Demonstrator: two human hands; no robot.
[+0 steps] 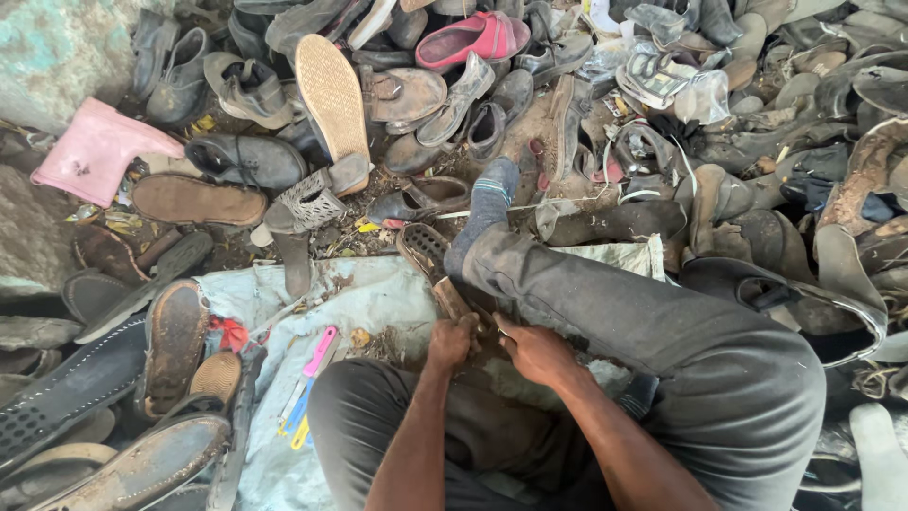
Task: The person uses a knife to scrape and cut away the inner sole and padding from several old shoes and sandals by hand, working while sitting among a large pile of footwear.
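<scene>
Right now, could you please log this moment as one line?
left hand: gripping worn sandal | right hand: on sandal's near end | nearby: pink utility knife on cloth, shoe pile

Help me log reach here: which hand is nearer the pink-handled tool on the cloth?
Left. The left hand lies just right of the pink-handled tool; the right hand lies farther right, beyond it.

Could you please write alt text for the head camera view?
A seated person's left hand and right hand grip a worn sandal over a dirty cloth, beside the outstretched leg. Heaps of old shoes surround them, including a pink boot.
</scene>
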